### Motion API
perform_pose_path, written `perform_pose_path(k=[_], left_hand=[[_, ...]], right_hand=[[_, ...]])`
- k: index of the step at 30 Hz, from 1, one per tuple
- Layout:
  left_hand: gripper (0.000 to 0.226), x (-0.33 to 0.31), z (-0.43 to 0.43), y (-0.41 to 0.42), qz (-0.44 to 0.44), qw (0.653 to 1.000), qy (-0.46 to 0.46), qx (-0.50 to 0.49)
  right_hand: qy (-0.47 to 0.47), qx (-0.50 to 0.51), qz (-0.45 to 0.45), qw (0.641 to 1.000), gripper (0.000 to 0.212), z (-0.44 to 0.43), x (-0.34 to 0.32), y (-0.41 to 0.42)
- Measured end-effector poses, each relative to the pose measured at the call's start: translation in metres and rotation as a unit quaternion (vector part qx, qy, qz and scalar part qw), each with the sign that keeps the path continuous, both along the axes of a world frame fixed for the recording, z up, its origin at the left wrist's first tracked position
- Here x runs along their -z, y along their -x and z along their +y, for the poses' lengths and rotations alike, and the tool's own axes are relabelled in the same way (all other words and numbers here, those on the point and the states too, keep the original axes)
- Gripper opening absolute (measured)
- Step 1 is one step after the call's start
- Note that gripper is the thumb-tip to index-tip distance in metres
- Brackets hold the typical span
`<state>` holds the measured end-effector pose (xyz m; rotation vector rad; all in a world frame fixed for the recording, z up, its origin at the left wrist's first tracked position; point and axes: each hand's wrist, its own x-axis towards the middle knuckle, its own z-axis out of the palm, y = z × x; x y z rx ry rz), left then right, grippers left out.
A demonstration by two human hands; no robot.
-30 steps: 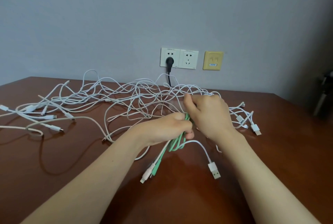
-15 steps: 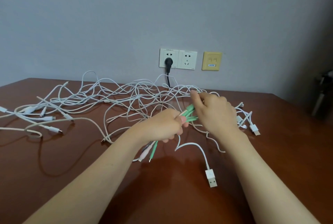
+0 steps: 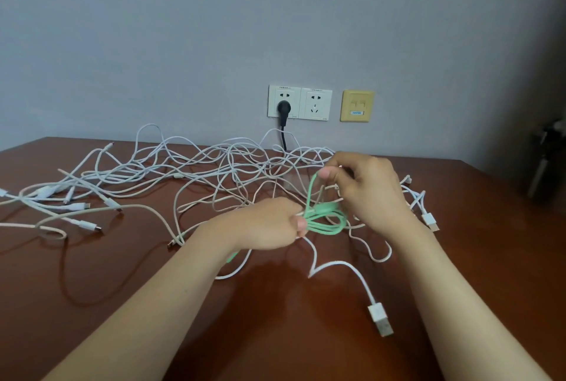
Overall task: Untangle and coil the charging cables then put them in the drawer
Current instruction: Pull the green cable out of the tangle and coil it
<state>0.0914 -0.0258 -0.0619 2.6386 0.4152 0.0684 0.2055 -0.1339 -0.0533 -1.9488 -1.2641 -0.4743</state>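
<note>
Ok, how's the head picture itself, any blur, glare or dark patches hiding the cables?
Head view: soft overall, so the white cables merge where they cross; the green cable between the left hand and right hand stands out clearly. The table shows dull sheen and faint cable shadows, no hard glare. The right edge goes dark, and the object there is unreadable.

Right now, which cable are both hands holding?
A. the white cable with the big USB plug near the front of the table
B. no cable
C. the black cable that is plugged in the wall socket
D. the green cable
D: the left hand pinches the loops of the green cable, and the right hand lifts one strand of it.
</note>
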Motion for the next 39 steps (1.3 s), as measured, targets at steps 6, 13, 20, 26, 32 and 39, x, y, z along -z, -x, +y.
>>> perform_pose_path(k=[6, 13, 20, 26, 32, 39], left_hand=[[0.03, -0.003, -0.005, 0.005, -0.091, 0.971, 0.196, 0.099], [0.031, -0.006, 0.007, -0.002, -0.274, 0.934, 0.228, -0.027], [0.039, 0.004, 0.033, -0.009, -0.312, 0.911, 0.184, -0.197], [0.033, 0.007, 0.027, -0.003, -0.235, 0.951, 0.015, -0.202], [0.022, 0.008, 0.011, 0.001, -0.125, 0.972, -0.162, -0.112], [0.021, 0.003, 0.005, 0.004, -0.139, 0.987, -0.072, 0.019]], right_hand=[[-0.085, -0.139, 0.258, 0.952, 0.029, -0.002, -0.005, -0.009], [0.033, -0.126, 0.278, 0.952, 0.023, 0.01, 0.007, 0.005], [0.153, -0.075, 0.033, 0.985, 0.022, 0.019, 0.008, 0.031], [0.195, -0.031, -0.131, 0.971, 0.022, 0.011, 0.002, 0.046], [0.132, -0.03, -0.171, 0.976, 0.02, 0.005, -0.004, 0.042], [-0.049, -0.072, 0.182, 0.979, 0.024, -0.001, -0.006, 0.01]])
